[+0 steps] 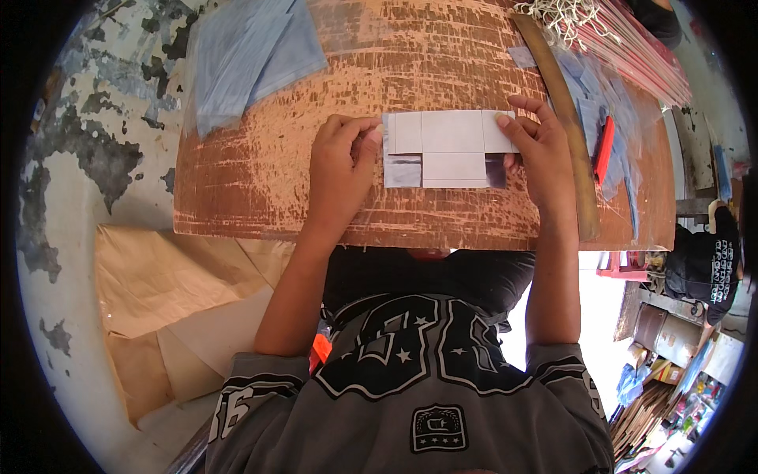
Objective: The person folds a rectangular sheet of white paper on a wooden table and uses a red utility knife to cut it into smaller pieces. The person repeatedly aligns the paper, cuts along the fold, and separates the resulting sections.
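One white card (452,132) is between the fingers of the two hands, over the worn brown table (260,170), and I judge it very light, a little stiff, but easy to bend along its lines. What seems to be a silvery sheet (403,172) under it looks smooth, so it may slip, and a too hard pinch could crease both. The best hold is probably at the two short ends, where the fingers are. The thumb of the right hand (547,150) lies on the card's right end, and these fingers seem clamped on it; the left hand (339,154) has thumb and forefinger close together at the left edge, but I cannot tell if they grip. Between the fingers, the card looks pale and flat, shaped like a wide T, with thin lines across; the shiny sheet shows in both notches.
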The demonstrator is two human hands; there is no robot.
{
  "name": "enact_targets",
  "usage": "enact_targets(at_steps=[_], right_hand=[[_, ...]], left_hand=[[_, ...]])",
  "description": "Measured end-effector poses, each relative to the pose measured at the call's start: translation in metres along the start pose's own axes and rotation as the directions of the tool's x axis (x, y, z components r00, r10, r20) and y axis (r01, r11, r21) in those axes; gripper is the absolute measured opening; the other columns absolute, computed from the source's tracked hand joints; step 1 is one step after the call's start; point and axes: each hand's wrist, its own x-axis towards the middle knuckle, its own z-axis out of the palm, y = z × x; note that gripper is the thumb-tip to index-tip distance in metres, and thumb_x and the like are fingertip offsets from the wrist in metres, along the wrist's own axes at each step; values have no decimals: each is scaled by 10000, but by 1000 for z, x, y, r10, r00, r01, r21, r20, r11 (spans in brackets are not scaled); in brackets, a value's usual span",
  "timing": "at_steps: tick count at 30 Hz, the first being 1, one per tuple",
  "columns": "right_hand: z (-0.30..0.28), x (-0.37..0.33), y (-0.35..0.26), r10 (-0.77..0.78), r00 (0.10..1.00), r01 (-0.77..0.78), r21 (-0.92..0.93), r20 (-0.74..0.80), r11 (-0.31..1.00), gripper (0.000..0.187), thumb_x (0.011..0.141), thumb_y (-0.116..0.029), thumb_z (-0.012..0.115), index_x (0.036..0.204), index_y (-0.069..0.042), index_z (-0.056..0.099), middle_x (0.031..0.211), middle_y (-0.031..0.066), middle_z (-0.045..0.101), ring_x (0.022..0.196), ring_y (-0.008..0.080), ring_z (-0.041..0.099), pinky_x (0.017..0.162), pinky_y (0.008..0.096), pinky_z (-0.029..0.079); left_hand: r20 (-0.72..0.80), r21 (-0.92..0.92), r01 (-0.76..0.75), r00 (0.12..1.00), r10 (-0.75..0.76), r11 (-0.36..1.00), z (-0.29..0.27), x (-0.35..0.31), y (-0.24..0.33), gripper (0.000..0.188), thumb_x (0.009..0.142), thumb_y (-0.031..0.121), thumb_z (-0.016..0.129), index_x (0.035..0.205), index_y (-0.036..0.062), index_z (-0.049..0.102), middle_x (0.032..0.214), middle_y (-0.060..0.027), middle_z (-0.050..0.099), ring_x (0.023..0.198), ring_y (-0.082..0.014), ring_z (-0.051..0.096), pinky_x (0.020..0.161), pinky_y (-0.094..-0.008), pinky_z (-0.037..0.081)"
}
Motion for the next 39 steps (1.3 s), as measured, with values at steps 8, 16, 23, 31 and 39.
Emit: enact_targets(at_steps=[8,16,23,31,39], right_hand=[[4,-1,0,31,1000,-31,-36,-3,999,439,1009,-144,778,1368,13,580,857,68,725,555,69,581,479,222,431],[1,1,1,66,997,-63,-70,32,996,442,1009,-159,784,1364,1,576,878,68,730,561,75,602,482,225,447],[-9,-10,3,-2,996,-16,-205,-86,979,282,1019,-200,776,1188,5,682,808,56,724,643,84,704,496,232,509],[-9,-16,17,-215,970,127,-523,-111,843,232,951,-142,788,1127,1,736,855,144,758,750,265,742,711,404,576],[4,-19,21,-344,930,196,-616,-129,763,251,942,-122,798,1179,-47,761,864,99,726,728,223,689,683,372,559]], left_hand=[[8,36,-9,1000,8,999,0,1,1,235,968,128,789,1140,-30,766,1042,-128,665,872,-236,706,780,-358,576],[-1,59,-17,1000,17,998,4,0,1,295,936,122,819,1200,1,766,1058,-104,672,868,-197,650,810,-325,543],[-2,40,41,999,-40,998,4,-1,3,256,941,123,819,1162,4,768,1041,-114,647,968,-248,686,851,-364,561],[7,91,28,1000,-29,995,5,-1,5,279,959,114,811,1213,8,768,1071,-75,673,941,-168,638,848,-313,527],[24,88,-5,1000,3,996,4,-1,6,321,963,102,797,1284,97,786,1018,-53,599,869,-174,573,791,-319,514]])
